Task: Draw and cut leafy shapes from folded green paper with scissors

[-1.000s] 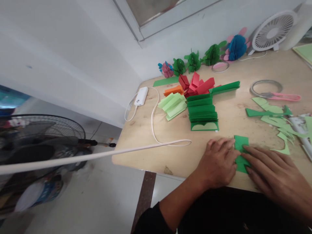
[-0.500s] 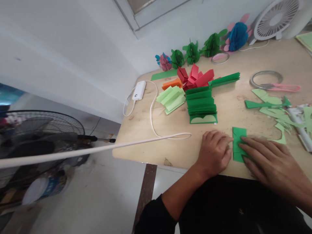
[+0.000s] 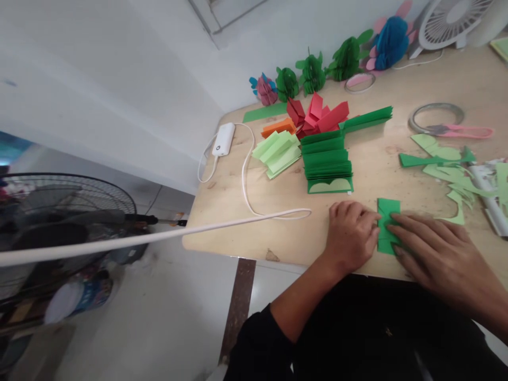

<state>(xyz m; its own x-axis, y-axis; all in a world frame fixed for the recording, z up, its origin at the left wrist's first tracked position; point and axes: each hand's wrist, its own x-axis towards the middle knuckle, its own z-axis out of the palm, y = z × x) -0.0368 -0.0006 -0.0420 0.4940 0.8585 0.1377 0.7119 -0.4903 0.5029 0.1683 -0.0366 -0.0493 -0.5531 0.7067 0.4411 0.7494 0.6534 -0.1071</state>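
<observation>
A small folded piece of green paper (image 3: 388, 207) lies flat near the front edge of the table. My left hand (image 3: 351, 233) is closed at its left side, the fingers curled and their tips on the paper's edge. From the right, my right hand (image 3: 440, 254) rests on the same paper with fingers stretched out flat. Beyond my left hand is a stack of pleated green paper (image 3: 326, 159), with a pale green scalloped shape (image 3: 331, 184) on its front panel.
Pleated light green paper (image 3: 278, 153) and red folded papers (image 3: 319, 116) lie further back. Paper figures (image 3: 311, 74) line the wall. Pink-handled scissors (image 3: 464, 130), a tape roll (image 3: 436, 117) and paper scraps (image 3: 448, 180) are at right. A white cable (image 3: 159, 235) crosses the left.
The whole view has shifted slightly, so the table sits a little higher in the picture. Both hands stay at the green paper, with hardly any change in their pose.
</observation>
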